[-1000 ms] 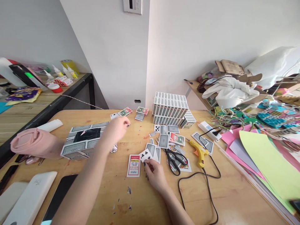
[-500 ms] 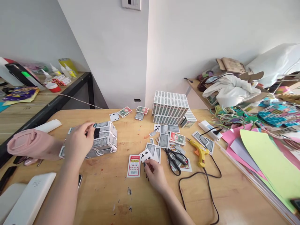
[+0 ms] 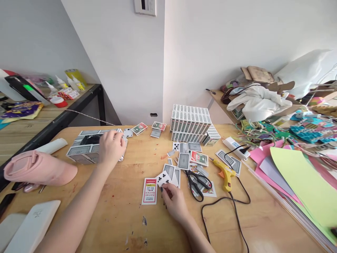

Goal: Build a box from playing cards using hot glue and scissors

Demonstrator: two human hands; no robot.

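My left hand (image 3: 112,146) is over the right end of a box covered with grey-backed playing cards (image 3: 84,150), its fingers curled down onto it and the thumb hidden. A dark opening shows in the box's top. My right hand (image 3: 173,200) rests near the table's middle, thumb and fingers pinching the lower edge of a clubs playing card (image 3: 163,178). Left of this card lies a red-bordered card with printed text (image 3: 149,191). Face-down cards (image 3: 170,169) lie partly under the clubs card.
Black scissors (image 3: 196,184), a yellow glue gun (image 3: 223,174) with its cord, and a power strip (image 3: 235,147) lie to the right. Stacked card packs (image 3: 191,121) stand at the back. A pink roll (image 3: 39,168) lies left, coloured paper (image 3: 302,182) far right.
My left hand has moved right, from the box's near left part to its right end. The box has turned and shifted left. My right hand stays at the clubs card.
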